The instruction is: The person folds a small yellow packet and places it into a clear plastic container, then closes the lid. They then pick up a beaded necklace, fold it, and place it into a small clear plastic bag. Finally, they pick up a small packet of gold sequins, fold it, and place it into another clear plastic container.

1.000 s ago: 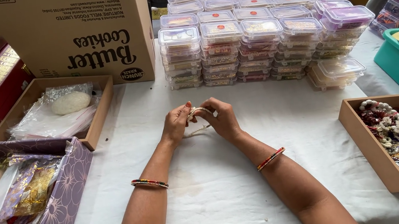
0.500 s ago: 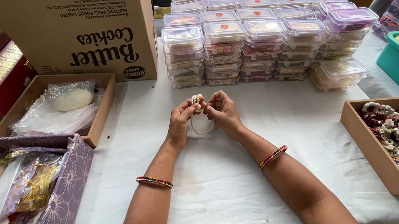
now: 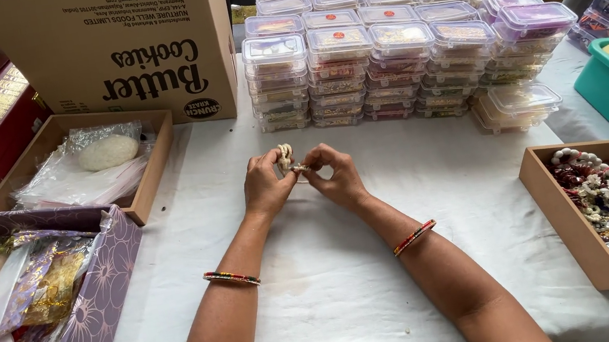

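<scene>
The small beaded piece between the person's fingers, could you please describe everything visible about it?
The small beaded piece is a short string of pale, cream-coloured beads bunched into a loop, with a gold-toned bit at its lower end. It is held just above the white tablecloth, pinched between the fingertips of the left hand and the right hand. Finer detail is too small to tell.
</scene>
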